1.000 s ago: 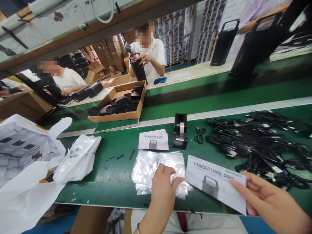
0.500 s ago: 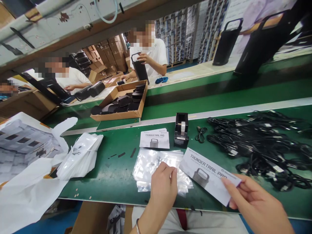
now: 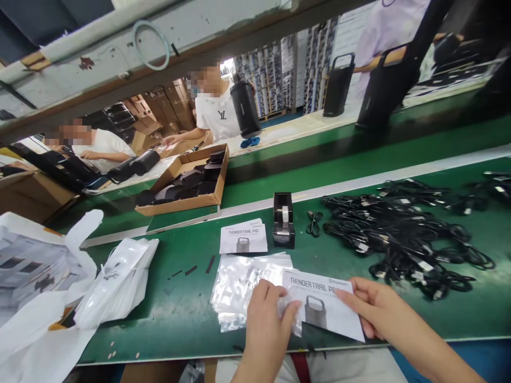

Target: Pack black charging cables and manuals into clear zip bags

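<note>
My right hand (image 3: 373, 308) grips a printed leaflet (image 3: 339, 316) by its right end, thumb on top and fingers beneath. The leaflet reads "THUNDER TRAIL PRO" and carries a picture of a speaker. Its left end meets the fingers of my left hand (image 3: 268, 314). That hand is closed over the right side of a stack of clear plastic bags (image 3: 231, 290), pinching the edge of a bag. Whether the leaflet's corner lies inside the bag I cannot tell. More leaflets (image 3: 243, 238) lie just behind the stack.
A black tape dispenser (image 3: 283, 221) stands behind the bags. Coiled black cables (image 3: 399, 234) lie in a heap at the right. White bags (image 3: 120, 282) are bundled at the left. Beyond, a cardboard tray (image 3: 187, 199) holds dark pieces. Co-workers and black speakers (image 3: 338, 85) are across the line.
My right hand has brought the leaflet leftward to my left hand. My left thumb and fingers now meet its left end. Across the line, a co-worker's speaker has been raised and tilted.
</note>
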### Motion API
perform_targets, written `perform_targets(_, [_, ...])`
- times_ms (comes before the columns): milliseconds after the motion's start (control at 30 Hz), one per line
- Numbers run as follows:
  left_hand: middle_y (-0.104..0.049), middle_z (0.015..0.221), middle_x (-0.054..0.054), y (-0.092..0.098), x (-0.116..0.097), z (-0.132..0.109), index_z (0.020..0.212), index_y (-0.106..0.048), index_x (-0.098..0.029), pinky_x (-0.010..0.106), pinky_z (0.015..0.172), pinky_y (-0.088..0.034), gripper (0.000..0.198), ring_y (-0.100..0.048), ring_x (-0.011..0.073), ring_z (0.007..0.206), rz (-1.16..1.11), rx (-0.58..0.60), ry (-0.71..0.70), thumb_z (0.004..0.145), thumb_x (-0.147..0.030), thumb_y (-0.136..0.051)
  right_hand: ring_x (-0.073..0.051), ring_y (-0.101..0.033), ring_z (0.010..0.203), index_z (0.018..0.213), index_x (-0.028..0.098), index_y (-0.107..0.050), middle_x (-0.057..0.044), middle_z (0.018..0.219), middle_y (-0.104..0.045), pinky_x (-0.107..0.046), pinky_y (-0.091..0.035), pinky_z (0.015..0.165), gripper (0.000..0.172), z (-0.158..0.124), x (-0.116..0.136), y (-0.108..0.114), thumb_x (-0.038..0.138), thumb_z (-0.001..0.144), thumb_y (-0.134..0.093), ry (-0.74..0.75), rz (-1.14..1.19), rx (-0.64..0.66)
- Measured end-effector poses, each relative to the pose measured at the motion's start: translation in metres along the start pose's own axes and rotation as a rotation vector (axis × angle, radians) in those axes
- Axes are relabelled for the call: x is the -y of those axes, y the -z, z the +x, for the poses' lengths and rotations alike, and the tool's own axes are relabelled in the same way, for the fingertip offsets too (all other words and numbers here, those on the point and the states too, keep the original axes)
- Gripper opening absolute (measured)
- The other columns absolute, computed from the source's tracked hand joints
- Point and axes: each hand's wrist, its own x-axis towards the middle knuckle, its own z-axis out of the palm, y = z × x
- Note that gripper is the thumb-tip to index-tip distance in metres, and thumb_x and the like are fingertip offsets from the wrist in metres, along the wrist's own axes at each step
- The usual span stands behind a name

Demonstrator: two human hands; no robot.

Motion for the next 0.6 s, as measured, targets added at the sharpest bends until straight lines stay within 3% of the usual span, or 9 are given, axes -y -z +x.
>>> perform_targets(167, [-0.054,0.078,0.003,0.009,-0.002,0.006,0.076,-0.059,-0.019,0.028,0.065,-0.044,0.016,-0.055,0.0165,0.071,-0.004,0.043,-0.003,0.083,-0.010,-0.047,-0.008,-0.045,0.043,0.077,0.018,-0.058,0.004,0.046,-0.057,-0.019,-0.034,0.044,0.029,0.002,0.006,0.010,0.046,0.071,-0.062,0.009,0.106,0.177])
perform_targets(267, [-0.054,0.080,0.003,0.018,-0.007,0.010,0.080,-0.059,-0.019,0.027,0.064,-0.044,0.015,-0.054,0.0155,0.071,-0.092,0.040,0.020,0.084,-0.014,-0.046,-0.009,-0.051,0.045,0.077,0.017,-0.058,0.001,0.052,-0.062,-0.019,-0.040,0.047,0.029,0.009,0.010,-0.002,0.044,0.070,-0.063,0.019,0.117,0.213])
perform_targets(367, [-0.052,0.081,0.003,0.022,-0.013,0.013,0.081,-0.059,-0.019,0.026,0.062,-0.044,0.015,-0.054,0.0149,0.070,-0.187,0.042,0.011,0.086,-0.018,-0.045,-0.012,-0.057,0.046,0.073,0.018,-0.053,0.000,0.052,-0.063,-0.022,-0.044,0.046,0.028,0.025,0.022,-0.034,0.045,0.072,-0.056,0.120,-0.034,0.164])
perform_targets(467, [-0.053,0.080,0.003,0.022,-0.015,0.016,0.080,-0.058,-0.019,0.026,0.063,-0.045,0.017,-0.054,0.0151,0.071,-0.234,0.011,-0.007,0.087,-0.019,-0.043,-0.014,-0.065,0.060,0.074,0.018,-0.056,-0.001,0.063,-0.067,-0.022,-0.048,0.054,0.020,0.040,0.041,-0.059,0.036,0.079,-0.047,0.275,-0.242,0.124])
perform_targets(533, [-0.053,0.079,0.003,0.020,-0.013,0.018,0.078,-0.057,-0.019,0.027,0.062,-0.045,0.017,-0.054,0.0148,0.069,-0.201,-0.011,0.008,0.087,-0.019,-0.042,-0.015,-0.066,0.064,0.071,0.019,-0.059,-0.001,0.066,-0.068,-0.023,-0.048,0.058,0.020,0.047,0.056,-0.059,0.032,0.081,-0.047,0.320,-0.366,0.066])
perform_targets(600, [-0.054,0.077,0.003,0.018,-0.008,0.020,0.076,-0.056,-0.019,0.027,0.060,-0.044,0.017,-0.054,0.0146,0.065,-0.138,-0.014,0.028,0.086,-0.018,-0.042,-0.020,-0.066,0.069,0.071,0.018,-0.061,-0.005,0.071,-0.068,-0.029,-0.047,0.062,0.024,0.054,0.070,-0.043,0.034,0.083,-0.048,0.337,-0.533,-0.092])
